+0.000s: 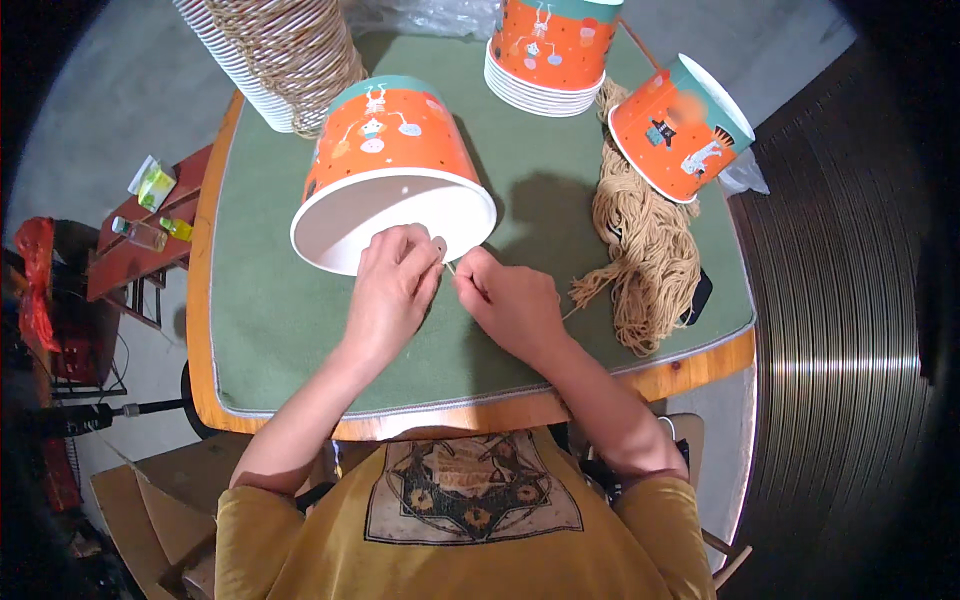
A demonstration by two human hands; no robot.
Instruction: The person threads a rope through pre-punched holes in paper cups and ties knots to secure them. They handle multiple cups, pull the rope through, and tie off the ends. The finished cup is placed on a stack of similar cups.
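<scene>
Desk [230, 330]: green cloth on a wooden top, running out on all sides of the orange bucket [395, 130].
Orange bucket: tipped, white mouth facing the person.
Left hand [393, 280]: at the orange bucket's near rim, fingertips pinched together on a small grey tab [440, 244].
Right hand [513, 305]: just right of that rim, thumb and finger closed on a thin cord [450, 268].
Yarn bundle [645, 235]: tan, right of the orange bucket.
Second bucket [680, 130]: tilted, farther right of the orange bucket.
Bucket stack [555, 45]: beyond the orange bucket, to its right.
</scene>
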